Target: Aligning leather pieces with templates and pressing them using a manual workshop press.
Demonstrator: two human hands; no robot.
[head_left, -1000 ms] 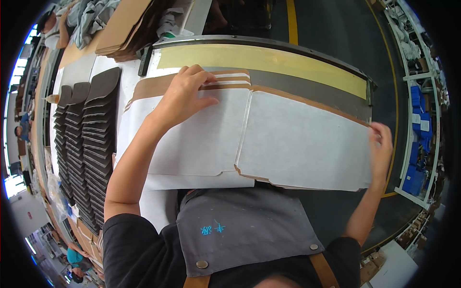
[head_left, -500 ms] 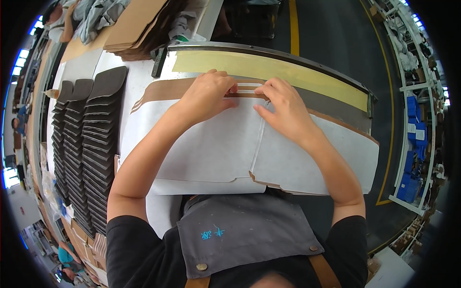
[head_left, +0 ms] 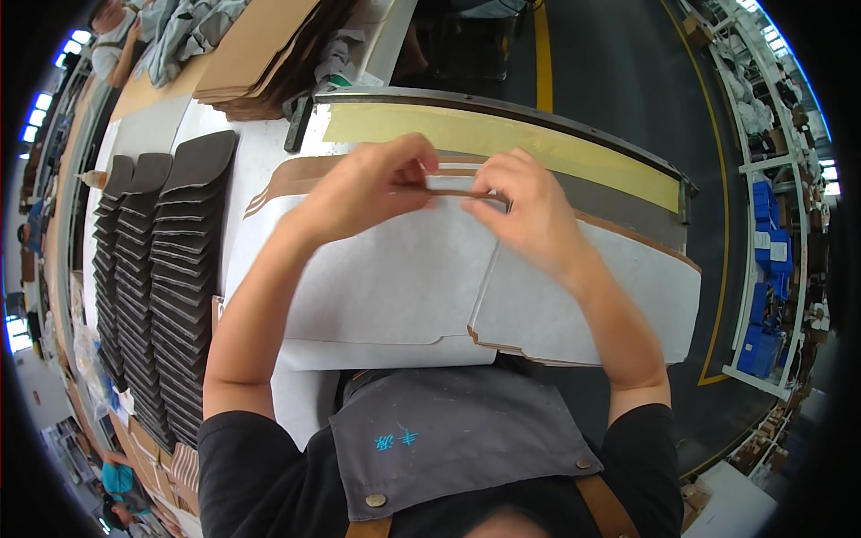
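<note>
A narrow brown strip (head_left: 453,192) runs between my two hands above the far edge of some white-backed brown panels (head_left: 386,278). My left hand (head_left: 363,188) pinches its left end, thumb against curled fingers. At the other end my right hand (head_left: 529,211) grips it between thumb and fingers. Whether this strip is loose or the raised edge of the top panel, I cannot tell. Behind it, several layered brown edges (head_left: 300,175) show with white lines between them. A second white panel (head_left: 574,287) lies to the right, past a seam line.
Three rows of overlapping dark grey pieces (head_left: 188,242) lie at the left. A metal-framed board with a yellow strip (head_left: 502,139) stretches along the far side. Stacked brown sheets (head_left: 256,58) stand at the back left. Blue bins (head_left: 767,269) sit on a shelf rack at the right.
Both hands have come slightly nearer to me and pulled the brown strip away from the layered edges behind. My left hand has turned and closed on the strip.
</note>
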